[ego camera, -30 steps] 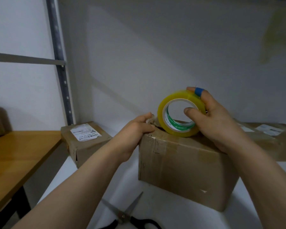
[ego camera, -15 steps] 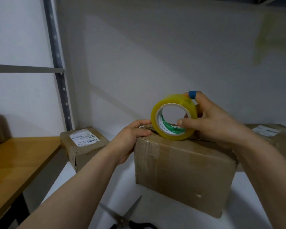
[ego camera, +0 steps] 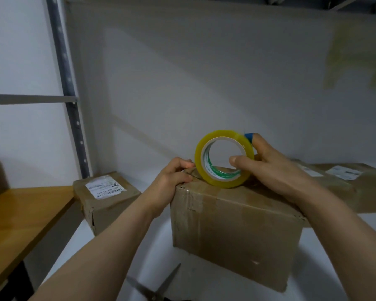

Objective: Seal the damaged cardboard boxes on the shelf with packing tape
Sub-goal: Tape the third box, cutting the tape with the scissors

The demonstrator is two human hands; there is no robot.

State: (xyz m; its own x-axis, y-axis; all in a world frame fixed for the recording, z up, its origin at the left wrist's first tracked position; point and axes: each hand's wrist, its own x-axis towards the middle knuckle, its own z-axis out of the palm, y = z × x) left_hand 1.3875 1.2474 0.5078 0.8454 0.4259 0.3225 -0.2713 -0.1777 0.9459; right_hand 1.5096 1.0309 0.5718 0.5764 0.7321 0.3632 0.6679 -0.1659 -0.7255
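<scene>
A worn brown cardboard box point(ego camera: 234, 231) stands on the white shelf point(ego camera: 122, 255) in front of me. A yellowish roll of packing tape point(ego camera: 224, 181) stands on edge on the box's top, near its left end. My right hand point(ego camera: 276, 170) grips the roll, thumb through the core, and a blue band wraps one fingertip. My left hand point(ego camera: 172, 181) presses down on the box's top left corner beside the roll, fingers curled over the edge. Whether a tape end lies under those fingers is hidden.
A smaller labelled box point(ego camera: 104, 198) sits at the back left of the shelf, and a flat labelled box point(ego camera: 343, 183) lies behind at the right. Open scissors point(ego camera: 159, 287) lie at the front edge. A wooden table point(ego camera: 20, 218) stands left, beside a grey metal upright point(ego camera: 67, 92).
The roll and my right hand have shifted left along the box top, closer to my left hand, which stays on the corner. The view has tilted slightly.
</scene>
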